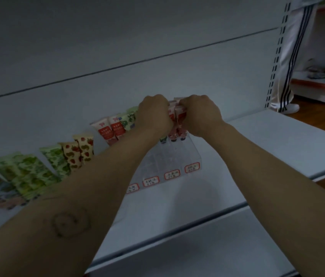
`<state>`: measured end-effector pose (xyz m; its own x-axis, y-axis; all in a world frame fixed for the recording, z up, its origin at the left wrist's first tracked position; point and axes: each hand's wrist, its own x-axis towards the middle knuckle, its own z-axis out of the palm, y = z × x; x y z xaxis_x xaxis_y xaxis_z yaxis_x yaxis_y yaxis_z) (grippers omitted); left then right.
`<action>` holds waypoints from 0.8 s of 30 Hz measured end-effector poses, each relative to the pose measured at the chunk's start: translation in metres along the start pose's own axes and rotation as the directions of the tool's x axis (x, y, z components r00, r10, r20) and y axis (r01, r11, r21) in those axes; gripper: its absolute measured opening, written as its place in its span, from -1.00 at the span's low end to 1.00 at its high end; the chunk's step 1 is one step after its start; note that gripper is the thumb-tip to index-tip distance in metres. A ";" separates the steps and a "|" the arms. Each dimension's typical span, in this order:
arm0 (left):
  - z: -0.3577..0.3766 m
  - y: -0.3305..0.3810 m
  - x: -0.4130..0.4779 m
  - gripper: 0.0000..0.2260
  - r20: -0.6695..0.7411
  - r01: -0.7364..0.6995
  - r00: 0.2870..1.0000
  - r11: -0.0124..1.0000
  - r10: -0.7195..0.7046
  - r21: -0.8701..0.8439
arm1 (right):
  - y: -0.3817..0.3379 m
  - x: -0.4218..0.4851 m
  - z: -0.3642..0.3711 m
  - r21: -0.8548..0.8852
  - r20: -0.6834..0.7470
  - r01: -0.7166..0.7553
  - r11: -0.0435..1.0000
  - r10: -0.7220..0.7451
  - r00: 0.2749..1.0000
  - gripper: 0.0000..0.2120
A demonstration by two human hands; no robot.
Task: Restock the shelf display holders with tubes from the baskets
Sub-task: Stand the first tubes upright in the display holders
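Observation:
A clear plastic display holder [185, 156] with red-bordered price labels stands on the white shelf [277, 140]. Both my hands reach to its back row. My left hand [153, 114] and my right hand [201, 114] grip red-and-white tubes [177, 124] that stand upright, caps down, in the holder; fingers are curled round the tube tops. A green-capped tube [163, 139] shows under my left hand. To the left stand more tubes: red ones [109, 130], strawberry-patterned ones [77, 150] and green-patterned ones [28, 172]. No basket is in view.
The shelf's back panel [117, 47] rises behind the holder. A lower shelf edge [177, 232] runs across the front. At far right a person's striped trouser leg [289, 56] stands on a wooden floor beside another shelf unit [321, 82].

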<state>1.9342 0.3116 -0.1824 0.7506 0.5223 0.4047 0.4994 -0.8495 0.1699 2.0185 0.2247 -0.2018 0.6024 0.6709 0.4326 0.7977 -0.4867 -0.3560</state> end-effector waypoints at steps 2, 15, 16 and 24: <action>-0.003 0.005 -0.004 -0.93 0.016 -0.006 1.000 1.000 0.006 -0.003 | -0.005 -0.004 -0.006 -0.006 0.048 -0.020 1.000 0.020 0.999 -0.74; -0.055 0.001 -0.104 -0.67 -0.011 -0.056 0.998 0.993 0.055 -0.101 | -0.023 -0.105 -0.082 -0.011 0.009 0.030 0.999 -0.030 1.000 -0.34; -0.056 0.002 -0.119 -0.69 0.015 -0.072 0.997 0.992 0.074 -0.101 | -0.026 -0.118 -0.081 -0.030 0.051 0.021 0.999 -0.020 0.999 -0.39; 0.000 0.008 -0.276 -0.83 0.200 -0.196 0.947 0.947 0.250 -0.255 | -0.036 -0.236 -0.047 -0.184 0.677 0.169 0.968 0.001 0.736 -0.69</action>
<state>1.7311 0.1603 -0.2931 0.9226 0.2972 0.2459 0.2155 -0.9258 0.3104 1.8488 0.0579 -0.2520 0.4246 0.8723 -0.2426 0.8793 -0.4611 -0.1189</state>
